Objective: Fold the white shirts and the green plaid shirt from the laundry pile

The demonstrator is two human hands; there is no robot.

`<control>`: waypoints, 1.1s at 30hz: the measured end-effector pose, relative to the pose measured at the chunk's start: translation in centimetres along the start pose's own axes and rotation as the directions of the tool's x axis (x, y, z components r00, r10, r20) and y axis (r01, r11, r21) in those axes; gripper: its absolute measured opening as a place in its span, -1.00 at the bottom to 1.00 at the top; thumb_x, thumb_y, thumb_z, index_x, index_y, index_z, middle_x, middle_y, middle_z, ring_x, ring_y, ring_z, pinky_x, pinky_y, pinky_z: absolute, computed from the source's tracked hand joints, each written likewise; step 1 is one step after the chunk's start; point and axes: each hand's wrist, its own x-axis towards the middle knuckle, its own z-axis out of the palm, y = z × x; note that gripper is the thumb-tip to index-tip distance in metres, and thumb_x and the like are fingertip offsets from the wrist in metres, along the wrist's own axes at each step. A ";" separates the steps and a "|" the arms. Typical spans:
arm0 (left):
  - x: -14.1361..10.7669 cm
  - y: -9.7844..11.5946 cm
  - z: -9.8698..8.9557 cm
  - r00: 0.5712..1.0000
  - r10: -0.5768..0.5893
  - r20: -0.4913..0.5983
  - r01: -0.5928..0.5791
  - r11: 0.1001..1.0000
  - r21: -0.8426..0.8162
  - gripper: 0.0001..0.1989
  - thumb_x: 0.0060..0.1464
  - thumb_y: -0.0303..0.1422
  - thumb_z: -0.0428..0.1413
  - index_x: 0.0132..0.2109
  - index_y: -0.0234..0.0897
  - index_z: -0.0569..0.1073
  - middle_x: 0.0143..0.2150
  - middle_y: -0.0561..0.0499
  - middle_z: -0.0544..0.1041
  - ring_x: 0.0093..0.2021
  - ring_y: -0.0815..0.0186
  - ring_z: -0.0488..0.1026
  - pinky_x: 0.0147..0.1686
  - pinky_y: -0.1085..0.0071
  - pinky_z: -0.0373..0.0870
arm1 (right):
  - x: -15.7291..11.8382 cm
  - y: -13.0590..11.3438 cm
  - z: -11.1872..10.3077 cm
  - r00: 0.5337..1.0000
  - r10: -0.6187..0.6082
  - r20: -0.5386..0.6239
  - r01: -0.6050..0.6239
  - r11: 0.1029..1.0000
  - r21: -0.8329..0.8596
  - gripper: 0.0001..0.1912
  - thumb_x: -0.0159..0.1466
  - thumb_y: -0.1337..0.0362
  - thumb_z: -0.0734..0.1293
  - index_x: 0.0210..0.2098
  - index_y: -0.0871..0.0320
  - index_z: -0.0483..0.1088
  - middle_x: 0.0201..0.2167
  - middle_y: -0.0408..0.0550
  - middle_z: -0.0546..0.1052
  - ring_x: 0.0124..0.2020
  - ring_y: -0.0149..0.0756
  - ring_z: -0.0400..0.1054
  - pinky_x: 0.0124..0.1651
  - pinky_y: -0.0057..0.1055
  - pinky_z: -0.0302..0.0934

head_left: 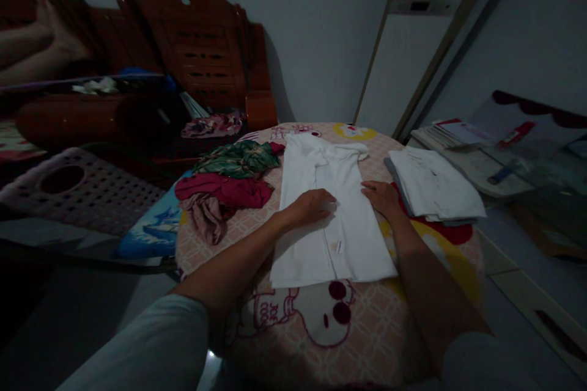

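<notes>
A white shirt (302,256) lies on the round table, its sides folded inward so it forms a long rectangle. A small label shows near its lower edge. My left hand (312,206) rests on the middle of the shirt, fingers stretched out and slightly curved. At the shirt's right edge, my right hand (380,197) touches the cloth with its fingers extended. Neither hand is seen gripping the fabric. To the right sits a stack of folded clothes (435,186), white on top. Crumpled garments lie on the left: a green one (238,159), a magenta one (224,188) and a dusty pink one (206,217).
A patterned cloth (367,324) covers the table. Behind it on the left stands a carved wooden chair (197,43), with another person's feet (57,33) further left. A lilac perforated plastic seat (87,195) is at the left. Papers (463,133) lie on a side surface at right.
</notes>
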 end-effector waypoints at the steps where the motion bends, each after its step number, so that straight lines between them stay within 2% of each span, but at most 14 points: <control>1: -0.5 1.0 -0.9 0.999 -0.010 0.038 0.011 1.000 -0.018 -0.76 0.16 -0.38 0.14 -0.03 -0.33 0.52 -0.10 -0.10 0.60 -0.11 0.26 0.54 -0.07 0.36 0.41 | 0.0 0.0 0.0 1.000 0.004 0.002 -0.004 1.000 0.002 -0.66 0.29 0.23 0.29 0.01 0.09 0.55 0.01 -0.01 0.59 0.02 -0.17 0.48 0.09 -0.30 0.30; 3: -1.6 3.7 -2.3 0.985 0.036 0.170 -0.023 0.997 -0.077 -0.84 0.17 -0.35 0.14 -0.13 -0.31 0.54 -0.28 -0.02 0.59 -0.29 0.32 0.53 -0.23 0.43 0.38 | 0.1 0.0 0.0 1.000 0.005 0.003 -0.005 1.000 0.006 -0.66 0.29 0.23 0.29 0.01 0.09 0.55 0.00 -0.01 0.60 0.01 -0.18 0.48 0.09 -0.30 0.30; 5: -2.6 6.7 -2.7 0.965 0.141 0.220 -0.113 0.984 -0.134 -0.72 0.14 -0.31 0.19 -0.01 -0.27 0.49 -0.17 -0.05 0.57 -0.28 0.32 0.53 -0.27 0.45 0.36 | 0.0 -0.1 -0.1 1.000 -0.003 0.001 0.003 1.000 0.008 -0.66 0.30 0.23 0.28 0.01 0.09 0.55 0.00 -0.01 0.60 0.02 -0.18 0.48 0.09 -0.31 0.30; 8: -3.8 10.0 -1.7 0.913 0.219 0.343 -0.231 0.973 -0.008 -0.65 0.10 -0.30 0.22 0.04 -0.24 0.44 -0.07 -0.13 0.52 -0.19 0.22 0.52 -0.32 0.39 0.37 | 0.0 -0.2 -0.3 1.000 0.003 0.000 -0.003 1.000 0.009 -0.66 0.30 0.22 0.29 0.01 0.06 0.55 -0.01 -0.04 0.60 0.03 -0.19 0.47 0.09 -0.32 0.30; 11: -4.5 11.5 0.4 0.892 0.179 0.414 -0.269 0.948 0.169 -0.76 0.10 -0.41 0.17 -0.06 -0.28 0.45 -0.10 -0.18 0.50 -0.20 0.16 0.50 -0.42 0.35 0.36 | -0.1 -0.3 -0.4 1.000 0.023 0.003 -0.023 1.000 0.019 -0.67 0.30 0.21 0.29 0.01 0.05 0.55 0.00 -0.06 0.60 0.04 -0.20 0.47 0.09 -0.33 0.30; 14: -4.6 12.1 1.9 0.908 0.184 0.377 -0.294 0.920 0.259 -0.82 0.19 -0.45 0.04 -0.07 -0.32 0.45 -0.13 -0.20 0.48 -0.22 0.12 0.49 -0.46 0.32 0.36 | -0.1 -0.2 -0.3 1.000 0.016 0.004 -0.016 1.000 0.021 -0.67 0.30 0.22 0.29 0.01 0.06 0.55 0.01 -0.05 0.60 0.05 -0.21 0.47 0.12 -0.32 0.28; 18: -4.1 12.8 2.3 0.922 0.141 0.361 -0.250 0.928 0.275 -0.81 0.22 -0.46 -0.02 -0.10 -0.35 0.47 -0.18 -0.20 0.48 -0.26 0.12 0.50 -0.47 0.31 0.36 | -0.1 -0.3 -0.3 0.999 0.027 0.020 -0.027 0.999 0.031 -0.66 0.29 0.23 0.30 0.02 0.09 0.54 0.01 -0.01 0.59 0.03 -0.20 0.47 0.09 -0.32 0.29; 22: -3.0 11.4 1.4 0.913 0.080 0.400 -0.157 0.974 0.164 -0.86 0.15 -0.47 0.07 -0.15 -0.33 0.49 -0.20 -0.14 0.52 -0.31 0.19 0.50 -0.45 0.38 0.34 | -0.4 -0.8 -1.1 0.999 0.035 -0.003 -0.034 0.996 0.077 -0.68 0.25 0.24 0.33 -0.03 0.11 0.56 -0.03 0.00 0.61 -0.01 -0.20 0.49 0.05 -0.33 0.30; 24: -2.3 9.4 0.9 0.922 0.112 0.371 -0.114 0.993 -0.017 -0.88 0.10 -0.49 0.11 -0.19 -0.30 0.50 -0.24 -0.07 0.54 -0.32 0.26 0.48 -0.40 0.43 0.33 | -0.8 -1.6 -2.1 1.000 -0.017 -0.003 0.017 0.989 0.147 -0.70 0.24 0.21 0.35 -0.09 0.17 0.58 -0.11 0.05 0.63 -0.09 -0.19 0.51 -0.01 -0.34 0.31; 26: -1.7 7.0 0.3 0.930 0.178 0.322 -0.089 0.958 -0.272 -0.83 0.04 -0.56 0.13 -0.20 -0.29 0.51 -0.30 0.03 0.53 -0.33 0.36 0.44 -0.34 0.50 0.30 | -1.4 -2.8 -3.5 0.986 -0.129 0.108 0.094 0.954 0.285 -0.69 0.24 0.13 0.35 -0.18 0.21 0.60 -0.24 0.05 0.64 -0.21 -0.21 0.51 -0.14 -0.36 0.33; 27: -1.4 5.8 0.0 0.931 0.185 0.315 -0.052 0.921 -0.386 -0.86 0.03 -0.56 0.13 -0.24 -0.31 0.50 -0.37 0.08 0.50 -0.39 0.41 0.39 -0.37 0.53 0.26 | -1.8 -3.6 -4.2 0.956 -0.206 0.211 0.117 0.921 0.371 -0.66 0.24 0.07 0.35 -0.21 0.22 0.60 -0.31 0.03 0.64 -0.28 -0.23 0.50 -0.22 -0.38 0.32; 29: -1.0 3.8 -0.6 0.937 0.154 0.314 0.051 0.828 -0.558 -0.97 0.03 -0.50 0.15 -0.32 -0.34 0.47 -0.51 0.15 0.37 -0.49 0.47 0.27 -0.45 0.55 0.17 | -2.6 -5.1 -5.6 0.846 -0.360 0.393 0.138 0.860 0.492 -0.64 0.20 0.03 0.38 -0.23 0.20 0.60 -0.35 -0.02 0.62 -0.34 -0.28 0.47 -0.30 -0.43 0.29; 31: -0.7 2.2 -1.0 0.942 0.085 0.324 0.166 0.722 -0.671 -0.92 0.01 -0.42 0.18 -0.37 -0.36 0.45 -0.56 0.19 0.29 -0.53 0.49 0.17 -0.49 0.55 0.10 | -3.3 -6.3 -6.6 0.752 -0.450 0.482 0.157 0.832 0.532 -0.62 0.12 0.03 0.45 -0.20 0.19 0.60 -0.35 -0.06 0.62 -0.36 -0.31 0.44 -0.34 -0.46 0.25; 33: -0.6 1.1 -1.3 0.939 0.017 0.344 0.263 0.611 -0.747 -0.85 -0.04 -0.35 0.21 -0.35 -0.37 0.46 -0.55 0.18 0.32 -0.52 0.49 0.19 -0.48 0.55 0.12 | -3.8 -7.0 -7.2 0.701 -0.488 0.520 0.160 0.818 0.553 -0.57 0.05 0.06 0.50 -0.16 0.18 0.58 -0.35 -0.09 0.61 -0.36 -0.32 0.42 -0.35 -0.47 0.23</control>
